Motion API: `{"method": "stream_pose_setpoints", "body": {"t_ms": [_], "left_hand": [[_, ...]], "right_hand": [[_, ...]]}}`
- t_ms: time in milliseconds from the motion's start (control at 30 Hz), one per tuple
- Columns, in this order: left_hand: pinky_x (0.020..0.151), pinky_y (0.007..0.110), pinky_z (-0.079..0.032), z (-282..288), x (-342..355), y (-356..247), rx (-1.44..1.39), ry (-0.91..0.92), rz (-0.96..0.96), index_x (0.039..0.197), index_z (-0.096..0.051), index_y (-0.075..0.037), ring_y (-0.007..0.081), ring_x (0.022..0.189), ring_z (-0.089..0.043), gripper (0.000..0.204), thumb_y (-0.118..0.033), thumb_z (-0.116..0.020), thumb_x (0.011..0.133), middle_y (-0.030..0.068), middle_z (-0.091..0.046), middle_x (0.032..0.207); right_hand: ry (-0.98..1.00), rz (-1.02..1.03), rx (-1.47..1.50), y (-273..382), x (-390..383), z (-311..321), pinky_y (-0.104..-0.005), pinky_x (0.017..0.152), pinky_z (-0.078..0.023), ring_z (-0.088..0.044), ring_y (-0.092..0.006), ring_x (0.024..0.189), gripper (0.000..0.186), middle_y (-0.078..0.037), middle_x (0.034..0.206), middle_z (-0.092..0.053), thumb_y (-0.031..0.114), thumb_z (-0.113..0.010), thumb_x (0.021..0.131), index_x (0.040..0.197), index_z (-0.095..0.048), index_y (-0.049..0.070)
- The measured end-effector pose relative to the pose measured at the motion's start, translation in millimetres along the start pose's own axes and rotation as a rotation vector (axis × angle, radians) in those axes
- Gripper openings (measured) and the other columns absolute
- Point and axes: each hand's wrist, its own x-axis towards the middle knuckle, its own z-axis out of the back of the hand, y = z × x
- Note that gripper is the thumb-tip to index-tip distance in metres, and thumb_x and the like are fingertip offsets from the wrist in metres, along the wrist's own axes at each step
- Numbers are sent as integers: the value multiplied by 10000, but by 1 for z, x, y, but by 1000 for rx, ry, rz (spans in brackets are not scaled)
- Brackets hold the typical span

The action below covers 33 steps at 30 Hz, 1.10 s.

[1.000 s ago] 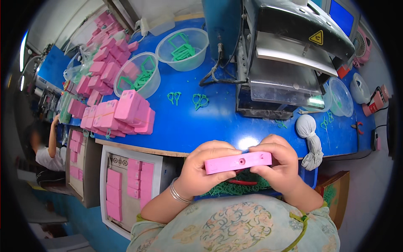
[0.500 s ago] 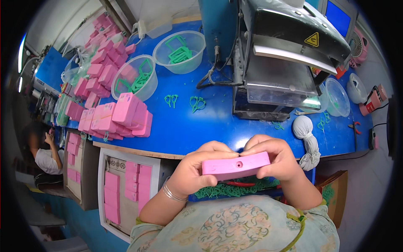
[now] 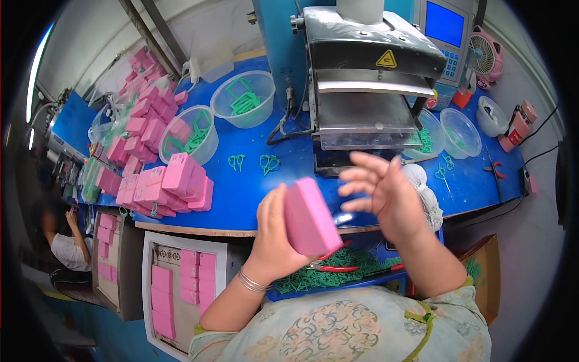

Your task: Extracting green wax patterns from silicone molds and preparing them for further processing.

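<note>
In my left hand (image 3: pixel 272 238) is a pink rectangular block (image 3: pixel 310 220), stood up on a slant, with my fingers on its far-left face. My right hand (image 3: pixel 386 196) is off the block to its right, fingers spread and holding nothing. Below them, a heap of small green plastic pieces (image 3: pixel 301 279) lies in a blue tray, with red-handled pliers (image 3: pixel 344 268) on top. White cloth bundle (image 3: pixel 425 202) lies behind my right wrist, partly hidden by it. On the blue table ahead are small green scissor-shaped pieces (image 3: pixel 269 164).
A press machine (image 3: pixel 374 54) stands at the table's back. Pink blocks are stacked (image 3: pixel 181 181) at left, beside clear tubs (image 3: pixel 211 154) of green parts. More pink blocks lie in a framed box (image 3: pixel 161 280) below. Red-handled pliers (image 3: pixel 497 170) sit far right. Another person (image 3: pixel 69 241) sits far left.
My right hand has let go of the pink block and moved up, opening out. The left hand has tipped the block from level to upright. The view has shifted somewhat to the right.
</note>
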Motion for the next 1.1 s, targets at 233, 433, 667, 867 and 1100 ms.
{"method": "stream_pose_setpoints", "body": {"t_ms": [233,433,667,867,1100], "left_hand": [[999,455,-272,30,5,18,435,264,183,1336,-304,8,363,1156,-381,1044,-313,-839,499,196,-390,1256],[997,465,-252,44,9,-1,350,145,92,1333,-300,19,380,1223,-315,1079,-481,-797,515,233,-328,1331],[982,430,-329,33,19,-48,36,153,-60,1321,-284,22,380,1177,-381,1040,-396,-809,527,220,-381,1243],[965,416,-351,62,-37,0,189,-152,235,1192,-353,15,392,1103,-393,747,-133,-708,551,235,-375,1142],[903,388,-439,205,-214,88,869,365,1292,1111,-484,14,360,1049,-507,676,-204,-789,549,228,-503,1131]], "right_hand": [[47,-64,-34,33,2,38,-298,551,-510,-621,-199,607,498,-150,760,-639,363,-355,936,1005,-584,-74],[546,-233,505,9,-70,42,-376,709,-534,-633,-379,838,649,-348,1190,-469,197,-481,867,1389,-175,-37],[580,-570,-134,1,-82,36,-349,714,-532,-648,-328,824,638,-338,1158,-499,62,-450,848,1399,-141,-32],[396,-458,-160,-12,-90,31,-396,566,-563,-644,-382,733,652,-318,1002,-581,38,-475,768,1340,-203,-120],[397,-317,-106,-27,-76,37,-463,412,-545,-629,-436,781,694,-359,926,-572,74,-494,739,1328,-192,-138]]}}
